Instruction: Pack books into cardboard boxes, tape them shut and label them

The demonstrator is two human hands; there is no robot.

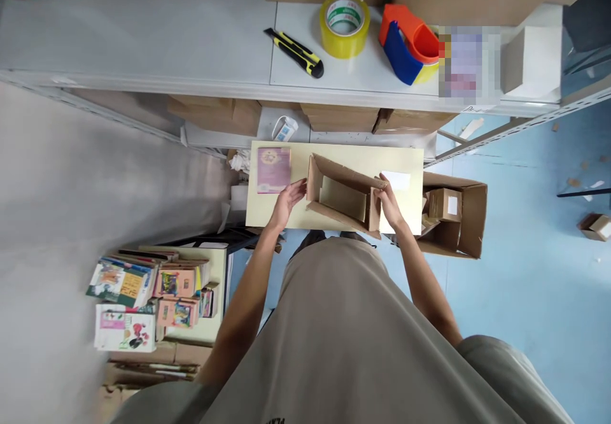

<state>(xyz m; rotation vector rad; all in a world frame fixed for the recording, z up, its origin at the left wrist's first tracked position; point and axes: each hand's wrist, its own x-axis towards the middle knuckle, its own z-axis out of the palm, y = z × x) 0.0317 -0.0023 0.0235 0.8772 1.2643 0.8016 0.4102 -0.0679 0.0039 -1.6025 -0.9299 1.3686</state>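
A brown cardboard box [334, 218] with its top open sits at a slant over the pale yellow table [296, 221]. Inside it a pale rectangle shows; whether that is the bottom or the tabletop, I cannot tell. My right hand [389, 202] grips the box's right end, thumb and fingers on the edge. Beside the left end is my left hand [287, 204], its fingers stretched out, close to the cardboard. To the left on the tabletop lies a purple book [273, 170]. A white slip of paper [396, 180] lies beyond my right hand.
On the grey shelf [191, 35] ahead are a box cutter [296, 53], a tape roll [344, 25], an orange-and-blue tape dispenser [409, 45] and a white box [533, 62]. A large carton [472, 223] holding small boxes stands right. Stacked books [126, 284] are at left.
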